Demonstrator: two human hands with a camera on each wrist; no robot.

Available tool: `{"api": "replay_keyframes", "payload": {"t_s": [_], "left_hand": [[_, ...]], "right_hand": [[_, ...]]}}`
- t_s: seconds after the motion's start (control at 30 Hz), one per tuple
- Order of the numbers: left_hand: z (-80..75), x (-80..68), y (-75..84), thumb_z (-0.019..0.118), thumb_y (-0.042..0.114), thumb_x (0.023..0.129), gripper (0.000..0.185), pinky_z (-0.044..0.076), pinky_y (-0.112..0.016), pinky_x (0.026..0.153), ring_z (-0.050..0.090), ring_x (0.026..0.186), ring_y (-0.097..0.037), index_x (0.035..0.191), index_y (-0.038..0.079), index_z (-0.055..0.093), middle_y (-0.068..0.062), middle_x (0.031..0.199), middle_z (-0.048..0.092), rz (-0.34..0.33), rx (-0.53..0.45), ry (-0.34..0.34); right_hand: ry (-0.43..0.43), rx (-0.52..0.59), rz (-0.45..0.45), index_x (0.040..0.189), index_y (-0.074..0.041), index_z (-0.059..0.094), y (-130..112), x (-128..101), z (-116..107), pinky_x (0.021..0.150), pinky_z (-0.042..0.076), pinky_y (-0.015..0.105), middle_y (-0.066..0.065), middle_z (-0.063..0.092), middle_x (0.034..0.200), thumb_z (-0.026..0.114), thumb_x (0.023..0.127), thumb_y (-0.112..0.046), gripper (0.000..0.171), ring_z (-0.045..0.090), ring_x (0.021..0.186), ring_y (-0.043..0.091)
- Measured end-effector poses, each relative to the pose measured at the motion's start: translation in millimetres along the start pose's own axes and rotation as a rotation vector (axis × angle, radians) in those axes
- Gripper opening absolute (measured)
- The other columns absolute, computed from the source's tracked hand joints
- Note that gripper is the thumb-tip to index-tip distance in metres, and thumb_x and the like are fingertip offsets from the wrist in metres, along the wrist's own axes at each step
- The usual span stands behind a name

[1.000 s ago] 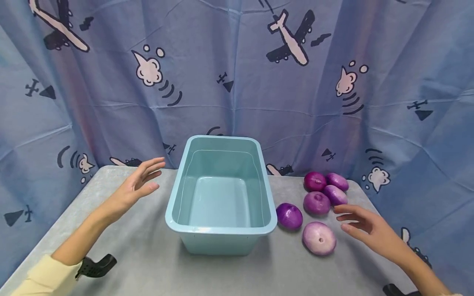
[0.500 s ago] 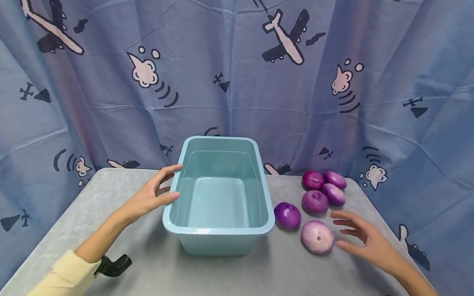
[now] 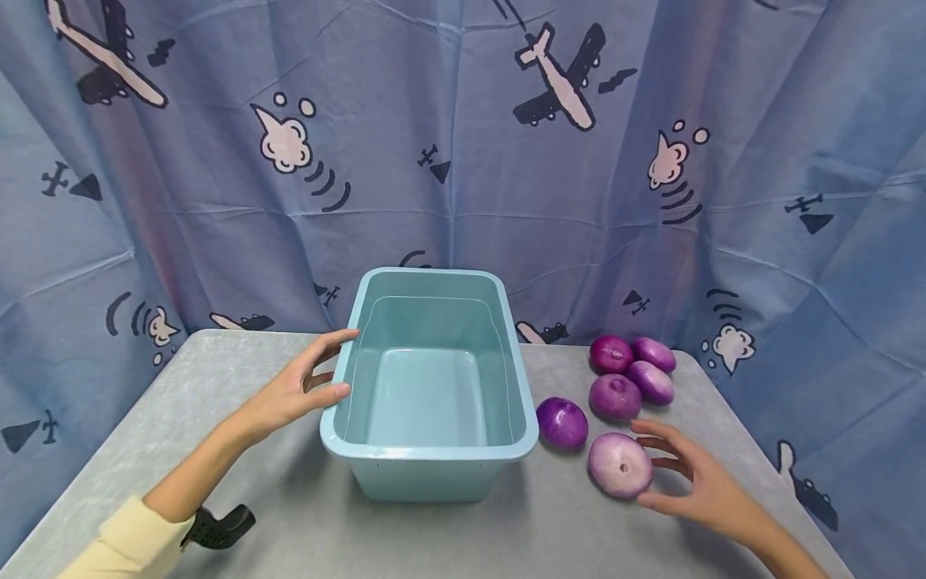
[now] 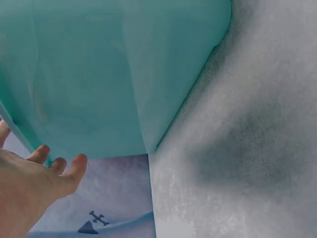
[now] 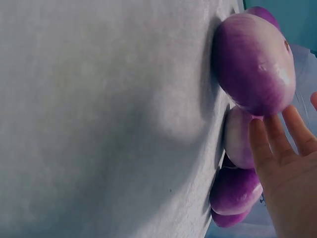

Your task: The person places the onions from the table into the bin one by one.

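Head view is showing the left hand [image 3: 292,392] resting straight fingers against the teal bin's [image 3: 432,453] nine o'clock wall, seemingly steadying it and gripping nothing. At the bin's four o'clock, the right hand [image 3: 698,485] is spreading relaxed fingers beside the pale onion [image 3: 620,465], fingertips about touching its skin without closing round it. Four darker onions [image 3: 615,396] are sitting around two o'clock on the grey table [image 3: 289,523].

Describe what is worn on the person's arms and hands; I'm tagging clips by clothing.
The left arm wears a pale yellow sleeve ending short of the wrist, with a black ribbed mount under it. The left hand and right hand are bare: no gloves or rings visible.
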State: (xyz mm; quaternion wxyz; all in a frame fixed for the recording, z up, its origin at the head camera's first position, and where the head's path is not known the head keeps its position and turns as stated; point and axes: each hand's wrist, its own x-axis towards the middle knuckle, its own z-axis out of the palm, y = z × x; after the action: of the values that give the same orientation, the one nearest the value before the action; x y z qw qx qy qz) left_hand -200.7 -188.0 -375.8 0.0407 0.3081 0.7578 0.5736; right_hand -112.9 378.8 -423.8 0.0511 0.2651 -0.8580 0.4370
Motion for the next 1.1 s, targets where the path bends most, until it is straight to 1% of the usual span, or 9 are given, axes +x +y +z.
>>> {"api": "replay_keyframes", "payload": {"t_s": [0.07, 0.23, 0.33, 0.4, 0.6, 0.73, 0.9, 1.0, 1.1], "left_hand": [[-0.3, -0.3, -0.1, 0.065, 0.013, 0.098, 0.067, 0.028, -0.062, 0.111, 0.028, 0.143, -0.033, 0.157, 0.011, 0.033, -0.011, 0.158, 0.03, -0.002, -0.001, -0.001], [0.5, 0.3, -0.5, 0.065, 0.014, 0.098, 0.067, 0.028, -0.065, 0.11, 0.028, 0.143, -0.034, 0.157, 0.013, 0.033, -0.011, 0.159, 0.03, -0.011, 0.001, -0.003], [1.0, 0.7, -1.1, 0.064, 0.014, 0.098, 0.067, 0.027, -0.067, 0.11, 0.028, 0.143, -0.035, 0.158, 0.013, 0.033, -0.012, 0.159, 0.029, -0.017, -0.003, -0.006], [1.1, 0.6, -1.7, 0.064, 0.014, 0.098, 0.067, 0.027, -0.067, 0.109, 0.027, 0.144, -0.036, 0.158, 0.013, 0.032, -0.012, 0.159, 0.028, -0.022, -0.012, -0.008], [0.9, 1.1, -3.3, 0.064, 0.013, 0.098, 0.069, 0.029, -0.065, 0.108, 0.026, 0.144, -0.036, 0.158, 0.009, 0.03, -0.015, 0.16, 0.026, -0.021, -0.044, -0.014], [0.1, 0.7, -3.5, 0.064, 0.014, 0.099, 0.068, 0.031, -0.065, 0.107, 0.028, 0.144, -0.038, 0.158, 0.012, 0.03, -0.015, 0.16, 0.027, -0.027, -0.043, -0.014], [0.1, 0.4, -4.3, 0.063, 0.016, 0.099, 0.068, 0.039, -0.061, 0.102, 0.029, 0.143, -0.041, 0.159, 0.016, 0.031, -0.015, 0.16, 0.028, -0.042, -0.037, -0.016], [0.2, 0.6, -4.3, 0.063, 0.017, 0.099, 0.068, 0.04, -0.06, 0.101, 0.03, 0.143, -0.04, 0.159, 0.017, 0.031, -0.015, 0.159, 0.029, -0.044, -0.035, -0.014], [0.0, 0.3, -4.0, 0.063, 0.018, 0.098, 0.068, 0.039, -0.061, 0.101, 0.031, 0.142, -0.041, 0.159, 0.017, 0.03, -0.016, 0.159, 0.029, -0.049, -0.033, -0.012]], "right_hand": [[-0.006, -0.001, 0.013, 0.147, -0.001, 0.046, 0.7, 2.4, 2.7, 0.09, 0.051, 0.024, -0.003, 0.053, 0.141, 0.088, 0.074, 0.004, 0.085, 0.055, 0.122, 0.01], [-0.017, -0.031, 0.06, 0.147, -0.009, 0.049, 2.6, 4.5, 7.0, 0.09, 0.051, 0.025, -0.004, 0.054, 0.139, 0.09, 0.074, -0.002, 0.084, 0.055, 0.12, 0.009], [-0.021, -0.054, 0.07, 0.147, -0.011, 0.049, 3.5, 5.1, 9.2, 0.091, 0.05, 0.025, -0.005, 0.054, 0.14, 0.092, 0.073, -0.006, 0.085, 0.053, 0.121, 0.007], [-0.026, -0.063, 0.082, 0.146, -0.01, 0.05, 4.2, 5.8, 10.3, 0.091, 0.05, 0.024, -0.003, 0.054, 0.141, 0.093, 0.073, -0.008, 0.085, 0.052, 0.122, 0.005], [-0.045, -0.081, 0.125, 0.144, -0.003, 0.051, 8.3, 10.2, 13.4, 0.092, 0.048, 0.022, 0.014, 0.056, 0.137, 0.094, 0.073, -0.015, 0.084, 0.054, 0.119, 0.004], [-0.061, -0.102, 0.129, 0.14, -0.003, 0.054, 11.3, 14.6, 15.5, 0.089, 0.049, 0.021, 0.012, 0.059, 0.133, 0.095, 0.073, -0.02, 0.081, 0.058, 0.112, 0.005], [-0.064, -0.1, 0.052, 0.137, 0.0, 0.057, 14.1, 17.7, 17.2, 0.087, 0.049, 0.019, 0.016, 0.062, 0.129, 0.094, 0.073, -0.015, 0.075, 0.06, 0.108, 0.008], [-0.062, -0.101, 0.065, 0.136, 0.0, 0.058, 15.6, 18.9, 17.4, 0.087, 0.048, 0.018, 0.015, 0.062, 0.129, 0.094, 0.074, -0.016, 0.073, 0.06, 0.108, 0.007], [-0.075, -0.107, 0.107, 0.136, -0.002, 0.059, 16.7, 19.9, 16.6, 0.088, 0.049, 0.021, 0.013, 0.062, 0.131, 0.094, 0.075, -0.021, 0.073, 0.06, 0.109, 0.007]]}}
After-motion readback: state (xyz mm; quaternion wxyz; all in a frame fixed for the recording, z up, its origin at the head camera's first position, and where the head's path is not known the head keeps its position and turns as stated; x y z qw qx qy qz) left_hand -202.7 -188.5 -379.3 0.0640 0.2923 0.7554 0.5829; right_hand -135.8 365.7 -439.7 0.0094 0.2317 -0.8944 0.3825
